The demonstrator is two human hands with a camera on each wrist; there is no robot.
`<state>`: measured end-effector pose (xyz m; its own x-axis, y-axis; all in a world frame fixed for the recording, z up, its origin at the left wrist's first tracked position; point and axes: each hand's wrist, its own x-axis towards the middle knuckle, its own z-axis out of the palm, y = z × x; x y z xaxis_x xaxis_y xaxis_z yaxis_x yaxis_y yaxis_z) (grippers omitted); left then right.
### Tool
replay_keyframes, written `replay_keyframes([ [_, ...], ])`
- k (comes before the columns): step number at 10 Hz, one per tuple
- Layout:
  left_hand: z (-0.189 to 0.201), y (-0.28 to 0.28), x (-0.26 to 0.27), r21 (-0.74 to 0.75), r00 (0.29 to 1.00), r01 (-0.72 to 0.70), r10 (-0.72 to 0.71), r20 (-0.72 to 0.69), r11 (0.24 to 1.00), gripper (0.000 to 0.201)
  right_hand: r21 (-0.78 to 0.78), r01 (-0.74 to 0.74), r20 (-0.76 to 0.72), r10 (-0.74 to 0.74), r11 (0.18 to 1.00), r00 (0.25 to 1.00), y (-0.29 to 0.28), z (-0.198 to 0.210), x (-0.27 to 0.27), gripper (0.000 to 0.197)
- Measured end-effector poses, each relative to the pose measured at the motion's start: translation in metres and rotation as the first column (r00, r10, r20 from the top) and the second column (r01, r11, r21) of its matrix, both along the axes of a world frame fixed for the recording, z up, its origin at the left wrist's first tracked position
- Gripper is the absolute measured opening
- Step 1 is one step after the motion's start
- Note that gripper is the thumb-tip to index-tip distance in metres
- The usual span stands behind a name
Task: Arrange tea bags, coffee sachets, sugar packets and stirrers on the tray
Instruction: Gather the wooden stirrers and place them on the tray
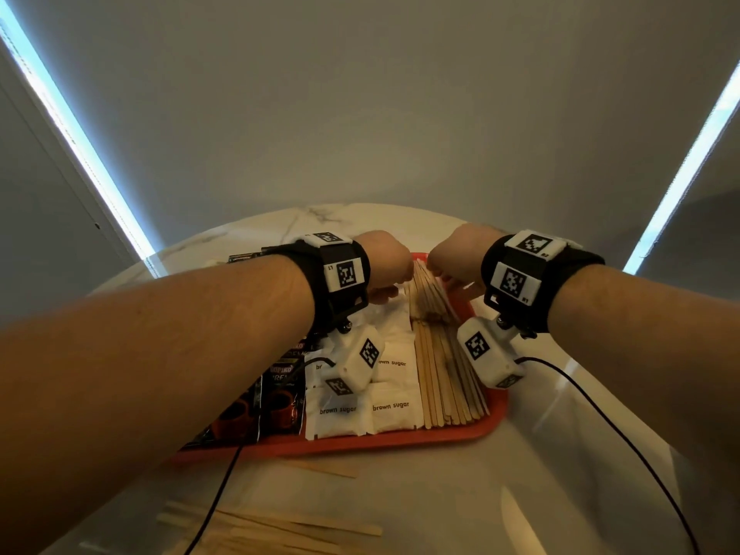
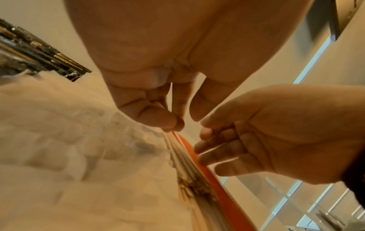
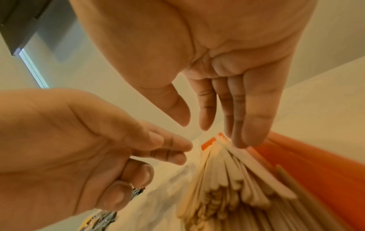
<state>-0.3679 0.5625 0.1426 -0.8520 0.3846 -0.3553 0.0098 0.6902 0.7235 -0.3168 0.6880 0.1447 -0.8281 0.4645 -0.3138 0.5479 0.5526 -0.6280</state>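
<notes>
on the red tray (image 1: 400, 442): coffee sachets (image 1: 276, 398), brown sugar pkts (image 1: 390, 406), wooden stirrers (image 1: 444, 378) laid in rows; both hands, l (image 1: 386, 256) & r (image 1: 460, 254), fingers loose, gripping nothing, over the far stirrers; more stirrers (image 1: 280, 526) left on the table (image 1: 560, 454); tea bags not visible.

An orange-red tray (image 1: 400, 440) lies flat on the table. Along its right side, pale wooden stirrers (image 1: 444, 378) lie in a dense stack running near to far, their far ends fanned and overlapping. Left of them, white brown sugar packets (image 1: 390, 408) lie flat in rows, touching one another. At the tray's left side lie dark coffee sachets (image 1: 276, 398) with red print. More loose stirrers (image 1: 276, 526) lie on the table near the tray's near edge.
</notes>
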Motion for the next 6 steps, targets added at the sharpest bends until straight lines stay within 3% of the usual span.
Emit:
replay_keyframes([
  [1, -0.002, 0.001, -0.001, -0.058, 0.997, 0.059, -0.062, -0.046, 0.997, 0.027, 0.039, -0.026, 0.019, 0.025, 0.999, 1.000, 0.001, 0.001, 0.002, 0.007],
  [2, -0.002, -0.001, -0.001, -0.131, 0.988, 0.133, -0.141, -0.061, 0.982, 0.029, 0.084, -0.102, 0.165, 0.087, 0.991, 0.982, -0.002, -0.004, 0.002, 0.020],
  [3, -0.008, 0.000, -0.007, -0.200, 0.975, 0.196, -0.212, -0.066, 0.960, 0.026, 0.082, -0.095, 0.115, 0.085, 0.992, 0.990, -0.002, -0.003, -0.002, 0.012],
  [4, -0.011, 0.002, -0.008, -0.253, 0.967, 0.222, -0.246, -0.071, 0.942, 0.027, 0.171, -0.105, 0.131, 0.083, 0.980, 0.988, -0.001, -0.007, -0.007, 0.030],
  [5, -0.013, 0.004, -0.012, -0.251, 0.963, 0.223, -0.253, -0.093, 0.942, 0.029, 0.183, -0.102, 0.075, 0.090, 0.978, 0.993, 0.005, -0.010, -0.011, 0.013],
  [6, -0.017, 0.004, -0.013, -0.296, 0.955, 0.235, -0.277, -0.106, 0.926, 0.030, 0.153, -0.114, 0.101, 0.099, 0.982, 0.990, 0.007, -0.012, -0.014, 0.010],
])
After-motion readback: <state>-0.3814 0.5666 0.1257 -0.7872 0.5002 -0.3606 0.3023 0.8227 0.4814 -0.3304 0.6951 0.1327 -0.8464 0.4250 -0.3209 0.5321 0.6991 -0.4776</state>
